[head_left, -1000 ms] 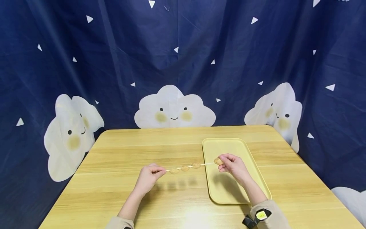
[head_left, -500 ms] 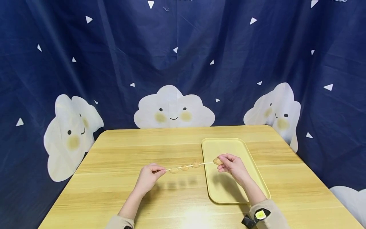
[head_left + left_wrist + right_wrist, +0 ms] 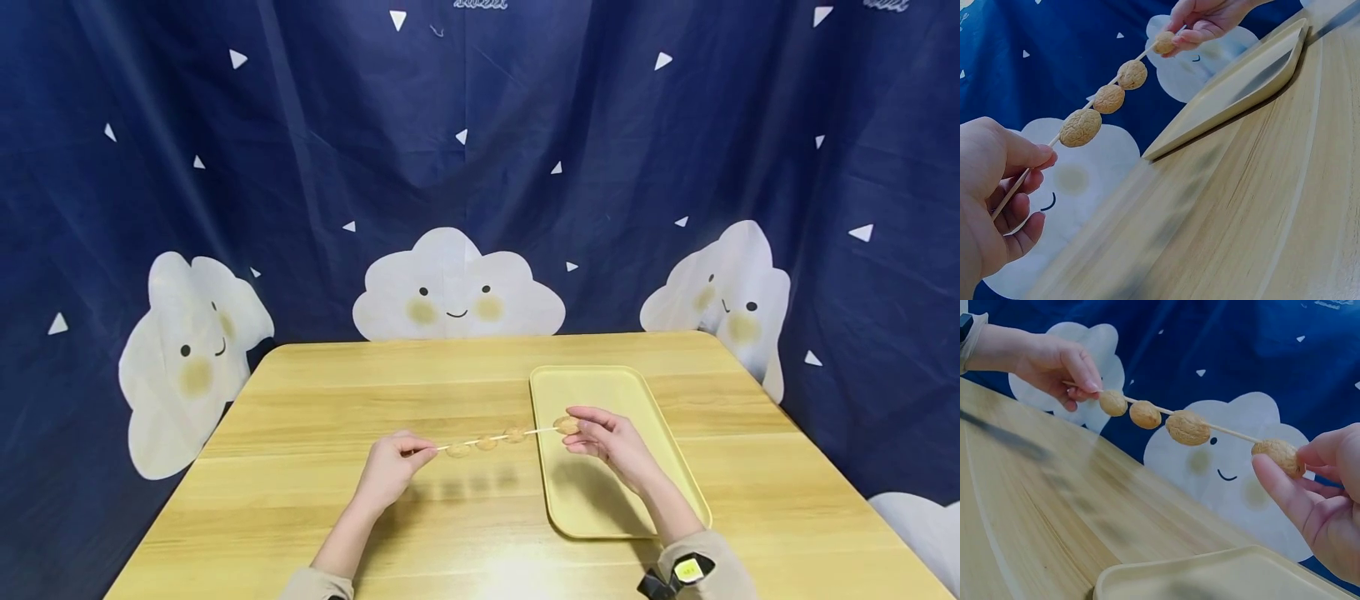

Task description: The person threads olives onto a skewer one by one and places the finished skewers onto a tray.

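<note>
My left hand [image 3: 390, 471] pinches one end of a thin wooden skewer [image 3: 1024, 178] between thumb and forefinger. Threaded along it near that hand are three wrinkled tan balls, walnut-like in look: one nearest the left hand [image 3: 1080, 127], a middle one [image 3: 1109, 99] and a farther one [image 3: 1132, 75]. At the other end my right hand [image 3: 618, 450] holds a fourth wrinkled ball [image 3: 1275, 456] between thumb and fingers, with the skewer running into its side. A gap of bare skewer separates this ball from the other three. The skewer is held level above the table.
A pale yellow tray [image 3: 553, 492] lies on the wooden table [image 3: 300, 500], under the right hand. Behind the table hangs a dark blue curtain [image 3: 315, 108] with white clouds. A black device with a yellow face [image 3: 688, 570] is on the right wrist.
The right hand has shifted slightly left with its ball, closer to the other three, and its fingers sit a little differently on it. The left hand stays in place.
</note>
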### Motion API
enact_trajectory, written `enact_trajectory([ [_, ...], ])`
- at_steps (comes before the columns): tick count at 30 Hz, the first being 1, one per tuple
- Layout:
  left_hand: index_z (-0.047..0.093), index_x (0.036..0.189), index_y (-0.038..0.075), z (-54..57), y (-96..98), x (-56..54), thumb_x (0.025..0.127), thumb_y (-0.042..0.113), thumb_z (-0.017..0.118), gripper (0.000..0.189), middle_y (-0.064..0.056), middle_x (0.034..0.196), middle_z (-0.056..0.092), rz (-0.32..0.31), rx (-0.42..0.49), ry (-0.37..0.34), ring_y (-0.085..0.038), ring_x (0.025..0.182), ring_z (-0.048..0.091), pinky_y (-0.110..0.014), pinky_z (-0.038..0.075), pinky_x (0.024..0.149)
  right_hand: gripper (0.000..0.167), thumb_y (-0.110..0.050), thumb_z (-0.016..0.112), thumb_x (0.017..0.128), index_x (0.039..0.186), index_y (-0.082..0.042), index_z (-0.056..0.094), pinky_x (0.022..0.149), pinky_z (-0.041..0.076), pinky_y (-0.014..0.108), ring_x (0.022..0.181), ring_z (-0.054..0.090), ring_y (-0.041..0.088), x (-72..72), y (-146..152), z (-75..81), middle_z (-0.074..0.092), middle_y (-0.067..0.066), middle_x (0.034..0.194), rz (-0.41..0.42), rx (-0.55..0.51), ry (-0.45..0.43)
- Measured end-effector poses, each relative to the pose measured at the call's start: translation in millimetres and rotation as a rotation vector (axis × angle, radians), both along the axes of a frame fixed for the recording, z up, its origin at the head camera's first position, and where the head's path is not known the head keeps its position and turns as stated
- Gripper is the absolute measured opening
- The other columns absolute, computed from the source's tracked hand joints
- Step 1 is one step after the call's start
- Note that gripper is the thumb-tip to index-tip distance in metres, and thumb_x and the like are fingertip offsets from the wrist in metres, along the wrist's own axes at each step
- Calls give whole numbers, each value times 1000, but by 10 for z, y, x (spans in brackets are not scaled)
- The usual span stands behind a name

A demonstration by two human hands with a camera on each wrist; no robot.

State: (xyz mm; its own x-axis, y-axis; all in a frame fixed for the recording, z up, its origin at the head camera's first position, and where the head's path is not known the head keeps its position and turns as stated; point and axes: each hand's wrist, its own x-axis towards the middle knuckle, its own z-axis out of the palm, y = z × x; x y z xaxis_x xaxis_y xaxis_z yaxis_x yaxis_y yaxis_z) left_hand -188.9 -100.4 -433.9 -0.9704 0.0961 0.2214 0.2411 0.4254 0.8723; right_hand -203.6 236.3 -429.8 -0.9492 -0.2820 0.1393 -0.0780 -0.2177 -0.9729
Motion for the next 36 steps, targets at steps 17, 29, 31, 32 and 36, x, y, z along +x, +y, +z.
enact_trajectory([
  [17, 74, 81, 5, 51, 21, 9, 80, 6, 71, 3, 2, 77, 63, 11, 28, -19, -13, 73, 56, -24, 46, 64, 35, 16, 50, 86, 106, -8, 66, 74, 53, 29, 80, 67, 17, 3, 27, -34, 69, 8, 92, 76, -152, 122],
  [29, 74, 81, 6, 75, 48, 0, 81, 7, 70, 4, 2, 79, 65, -8, 31, -17, -13, 76, 57, -25, 47, 67, 34, 15, 58, 82, 112, 26, 47, 70, 54, 31, 74, 67, 16, 17, 2, 5, 69, 7, 80, -65, 11, 132],
  [31, 74, 80, 5, 83, 59, -1, 80, 6, 70, 4, 2, 78, 65, -13, 35, -18, -14, 76, 57, -25, 47, 67, 35, 14, 58, 82, 112, 26, 46, 69, 54, 31, 74, 67, 16, 10, -6, 9, 69, 6, 80, -65, 13, 131],
  [32, 74, 81, 4, 87, 64, 0, 80, 6, 70, 4, 2, 78, 64, -16, 39, -21, -14, 76, 57, -25, 47, 67, 34, 14, 58, 82, 112, 26, 47, 69, 54, 31, 74, 67, 16, 6, -10, 9, 69, 6, 79, -63, 12, 130],
  [36, 73, 81, 3, 102, 77, 4, 81, 6, 70, 4, 1, 76, 63, -29, 53, -32, -13, 72, 54, -24, 44, 64, 26, 15, 58, 81, 107, 10, 62, 69, 54, 31, 73, 67, 16, -6, -30, -5, 69, 7, 79, -52, -14, 129],
])
